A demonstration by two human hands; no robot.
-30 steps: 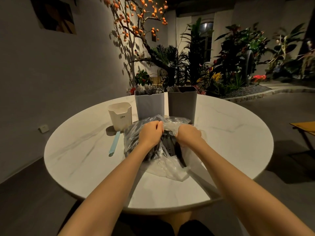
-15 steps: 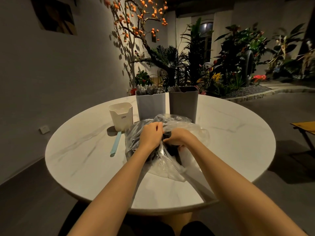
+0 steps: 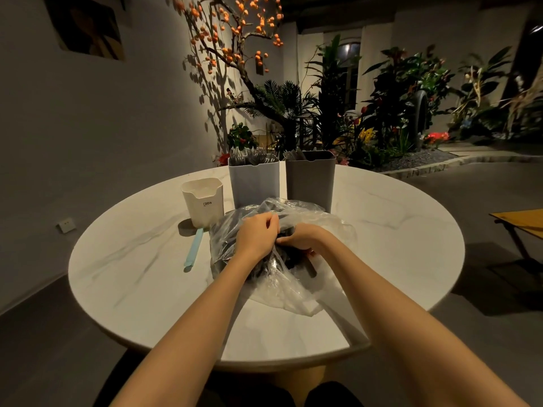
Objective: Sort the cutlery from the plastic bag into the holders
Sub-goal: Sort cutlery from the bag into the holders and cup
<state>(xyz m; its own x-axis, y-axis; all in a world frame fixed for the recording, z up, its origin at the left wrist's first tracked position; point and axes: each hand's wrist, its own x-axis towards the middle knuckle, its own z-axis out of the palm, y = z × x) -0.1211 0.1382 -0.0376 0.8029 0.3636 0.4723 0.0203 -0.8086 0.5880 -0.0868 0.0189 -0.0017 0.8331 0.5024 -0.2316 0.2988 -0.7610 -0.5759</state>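
While both arms reach out over the round table (image 3: 123,277), the action sits right at the middle: a clear bag (image 3: 296,283) lies crumpled on the marble top, dark cutlery (image 3: 258,271) bunched inside it. Left hand (image 3: 256,234) is on the bag's upper edge, fingers curled and pinching the plastic at the opening. Right hand (image 3: 302,237) is just beside it, almost touching, fingers bent down into the mouth of the bag among the dark handles — whether they actually clamp a piece or only the plastic, I cannot tell, the film and shadow hide the fingertips.

Just behind the bag stand two tall holders side by side: the pale one (image 3: 254,183) on the left, bristling with cutlery tips at its rim, and the darker grey one (image 3: 310,180) on the right, a few handles poking out at its left corner. The bag's far edge comes up close against both. Off to the left sits a short white cup (image 3: 202,202) with small lettering on its face, and in front of it a light blue stick (image 3: 194,250) lies flat on the table, apart from the bag.

Beyond the table, a branch with orange fruit (image 3: 229,33) and dense green plants (image 3: 396,107) fill the back.
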